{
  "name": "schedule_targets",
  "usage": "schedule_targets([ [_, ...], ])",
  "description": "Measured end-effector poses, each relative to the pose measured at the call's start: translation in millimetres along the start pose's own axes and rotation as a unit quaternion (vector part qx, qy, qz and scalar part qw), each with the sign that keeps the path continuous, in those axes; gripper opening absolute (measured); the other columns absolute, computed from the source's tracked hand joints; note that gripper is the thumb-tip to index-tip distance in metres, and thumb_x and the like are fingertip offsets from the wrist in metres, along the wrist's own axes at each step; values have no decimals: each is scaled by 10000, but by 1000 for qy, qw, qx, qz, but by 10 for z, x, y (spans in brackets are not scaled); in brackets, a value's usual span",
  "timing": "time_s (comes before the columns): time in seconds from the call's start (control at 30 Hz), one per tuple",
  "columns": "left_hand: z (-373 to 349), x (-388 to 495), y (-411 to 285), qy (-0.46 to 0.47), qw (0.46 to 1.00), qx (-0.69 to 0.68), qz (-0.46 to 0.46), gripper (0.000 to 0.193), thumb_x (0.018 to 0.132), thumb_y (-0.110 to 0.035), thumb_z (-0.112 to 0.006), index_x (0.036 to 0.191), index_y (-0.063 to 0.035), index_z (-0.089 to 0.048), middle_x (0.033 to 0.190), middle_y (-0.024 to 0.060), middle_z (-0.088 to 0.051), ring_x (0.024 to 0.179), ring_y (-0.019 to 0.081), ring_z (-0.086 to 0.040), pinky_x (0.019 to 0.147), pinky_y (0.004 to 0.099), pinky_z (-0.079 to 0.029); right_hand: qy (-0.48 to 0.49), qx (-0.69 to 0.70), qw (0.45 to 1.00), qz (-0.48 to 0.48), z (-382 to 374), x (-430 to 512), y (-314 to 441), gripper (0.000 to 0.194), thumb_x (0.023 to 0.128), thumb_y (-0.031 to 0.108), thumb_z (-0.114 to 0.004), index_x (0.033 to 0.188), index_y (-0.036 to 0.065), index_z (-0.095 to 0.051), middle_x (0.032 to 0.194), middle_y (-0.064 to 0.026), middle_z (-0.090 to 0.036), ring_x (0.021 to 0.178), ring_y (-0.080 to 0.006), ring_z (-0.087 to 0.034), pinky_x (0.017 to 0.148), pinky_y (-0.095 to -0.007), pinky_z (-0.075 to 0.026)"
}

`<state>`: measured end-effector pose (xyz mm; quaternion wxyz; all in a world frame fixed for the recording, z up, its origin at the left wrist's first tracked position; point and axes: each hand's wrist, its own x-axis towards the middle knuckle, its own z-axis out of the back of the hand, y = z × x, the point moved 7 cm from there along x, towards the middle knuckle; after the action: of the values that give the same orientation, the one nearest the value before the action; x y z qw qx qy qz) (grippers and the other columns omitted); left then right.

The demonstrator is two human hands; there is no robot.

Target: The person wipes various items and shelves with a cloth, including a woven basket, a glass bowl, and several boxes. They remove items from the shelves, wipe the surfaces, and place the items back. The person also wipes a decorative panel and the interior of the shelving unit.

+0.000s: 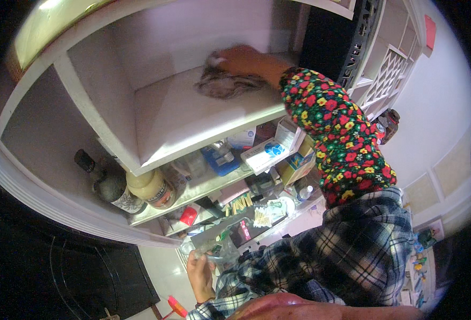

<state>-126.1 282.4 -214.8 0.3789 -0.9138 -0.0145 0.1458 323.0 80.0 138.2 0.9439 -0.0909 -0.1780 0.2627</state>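
Inside the upper shelf compartment, my right hand (237, 58) presses a crumpled dark cloth (227, 85) against the white shelf board (171, 116). Hand and cloth are slightly blurred. A floral sleeve cover (335, 128) runs up that forearm over a plaid shirt. Lower down, my left hand (200, 276) pinches a clear plastic bag (227, 252) between thumb and fingers. What the bag holds, if anything, is hard to make out.
On the shelf below stand a dark bottle (107, 184), a cream-coloured bottle (151, 188), a blue container (221, 160) and a white box (269, 154). Cotton swabs (262, 217) and a small white-capped bottle (305, 193) sit lower. A red-headed broom (176, 306) is near the floor.
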Motion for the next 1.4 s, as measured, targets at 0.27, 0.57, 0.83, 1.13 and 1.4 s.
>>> schedule_targets([
  [0.27, 249, -43, -32, -38, 998, -45, -3, 256, 915, -61, -604, 1163, -26, -551, 935, 106, -653, 684, 133, -587, 563, 244, -472, 23, -17, 996, -88, 198, -439, -613, 322, 905, 310, -561, 1063, 78, -718, 1117, -172, -680, 1037, -379, -645, 867, -483, -519],
  [0.57, 152, 24, 28, -11, 998, -46, 43, 299, 929, -73, -602, 1214, -22, -527, 963, 100, -653, 717, 129, -587, 584, 244, -470, 45, -37, 994, 96, 6, 257, 760, 383, 932, 340, -502, 1120, 62, -686, 1104, -215, -677, 1014, -409, -647, 912, -518, -496],
  [0.83, 41, -118, 127, -20, 997, -30, 62, 267, 947, -83, -591, 1205, -44, -532, 988, 92, -659, 742, 109, -593, 602, 212, -487, -2, 56, 972, 228, 214, 842, 2272, 373, 956, 265, -487, 1238, 59, -619, 1176, -225, -649, 1091, -410, -619, 946, -508, -482],
  [1.13, 89, -297, 120, -41, 999, -27, 5, 203, 963, -126, -570, 1135, -23, -535, 943, 86, -645, 628, 119, -543, 575, 263, -468, -47, 185, 959, 210, 741, 48, 2298, 469, 882, 295, -593, 1268, 30, -561, 1179, -245, -637, 1092, -409, -618, 960, -480, -486],
  [1.4, -243, 35, 148, 9, 999, 18, 40, 181, 956, -110, -590, 1122, -47, -558, 963, 99, -657, 655, 135, -589, 572, 263, -485, -94, 375, 866, 317, 994, -1254, 2253, 327, 764, 263, -669, 1007, 44, -656, 884, -218, -688, 858, -389, -675, 750, -490, -534],
])
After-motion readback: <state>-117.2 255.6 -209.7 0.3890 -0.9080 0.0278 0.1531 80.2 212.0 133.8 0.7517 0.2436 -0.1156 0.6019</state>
